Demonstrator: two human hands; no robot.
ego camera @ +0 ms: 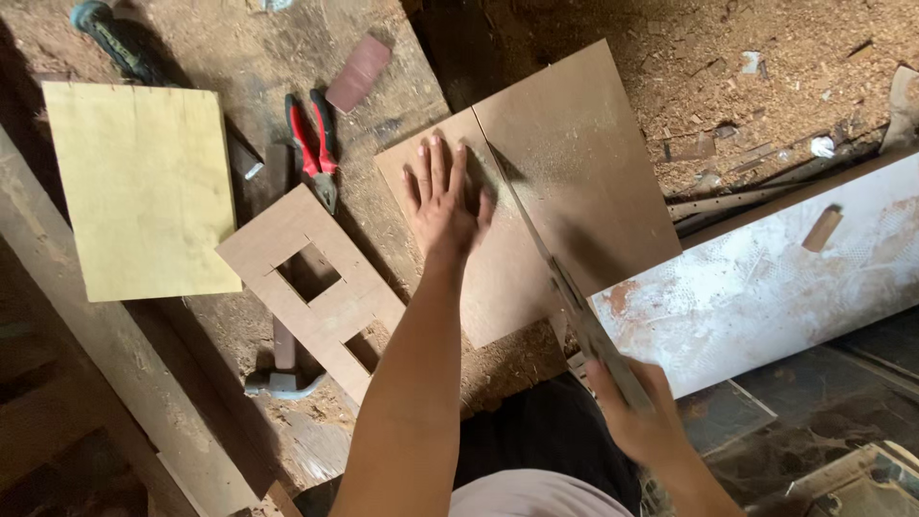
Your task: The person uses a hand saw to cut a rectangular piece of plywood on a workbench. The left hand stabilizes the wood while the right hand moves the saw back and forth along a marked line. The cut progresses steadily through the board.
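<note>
A rough workbench [239, 57] thick with sawdust fills the view, with dark floor tiles at lower right. Nearest, the right hand [639, 412] is wrapped tight round the handle of a handsaw [550, 258], whose blade runs up and away across a brown board [574, 163]. The left hand [443, 201] lies flat on the board just left of the blade, fingers spread wide, pinning it down. The board lies at the bench edge and over a white, paint-worn panel [766, 278] to its right.

The step in hand looks like sawing the board in two, the cut already reaching far across it. Carrying on calls for steady strokes along the line and firm pressure from the flat hand, fingers kept clear of the teeth.

Left of the board lie a brown frame with two square holes [311, 287], a hammer [278, 369] partly under it, red-handled pliers [314, 144] and a pale yellow square sheet [144, 187]. No packages, labels or signs show.
</note>
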